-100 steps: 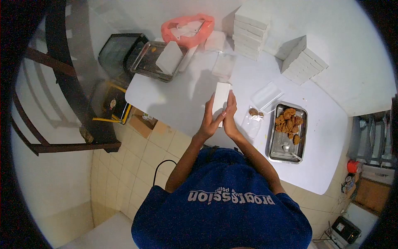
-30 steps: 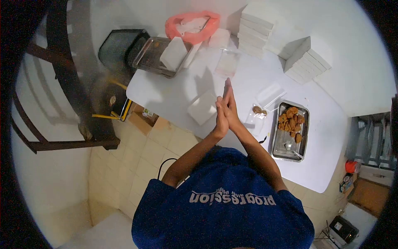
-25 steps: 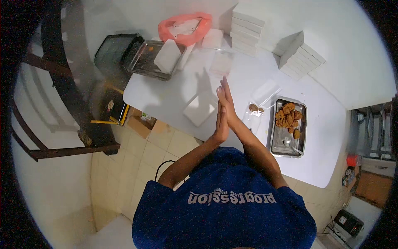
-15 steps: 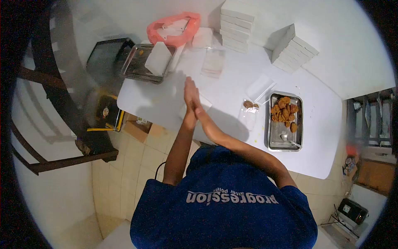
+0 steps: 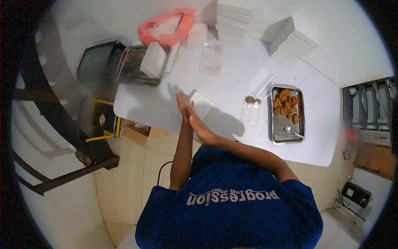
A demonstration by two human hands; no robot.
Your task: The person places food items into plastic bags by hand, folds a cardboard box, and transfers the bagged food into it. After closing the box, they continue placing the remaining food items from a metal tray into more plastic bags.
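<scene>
Palm to palm, my left hand (image 5: pixel 181 102) and my right hand (image 5: pixel 195 120) press together above the front left of the table, fingers stretched out. Neither visibly grips anything, though the space between the palms is hidden. Just right of them lies a small white box (image 5: pixel 202 103). Farther right, a clear plastic bag (image 5: pixel 250 114) with a couple of brown pieces lies flat. Beside it stands a metal tray (image 5: pixel 289 140) holding several browned, fried-looking food pieces (image 5: pixel 286 103) and a spoon (image 5: pixel 293 133).
A second metal tray (image 5: pixel 124 74) at the left carries a white carton (image 5: pixel 152 60). Behind it sits a red plastic bag (image 5: pixel 188 23). Clear packets (image 5: pixel 211 60) and a clear sleeve (image 5: pixel 261 81) lie mid-table. White box stacks (image 5: pixel 232 25) (image 5: pixel 292 45) stand at the back.
My joined hands have come slightly toward my body and left, so more of the small white box shows. The camera view has shifted a little. The trays and bags stay in place.
</scene>
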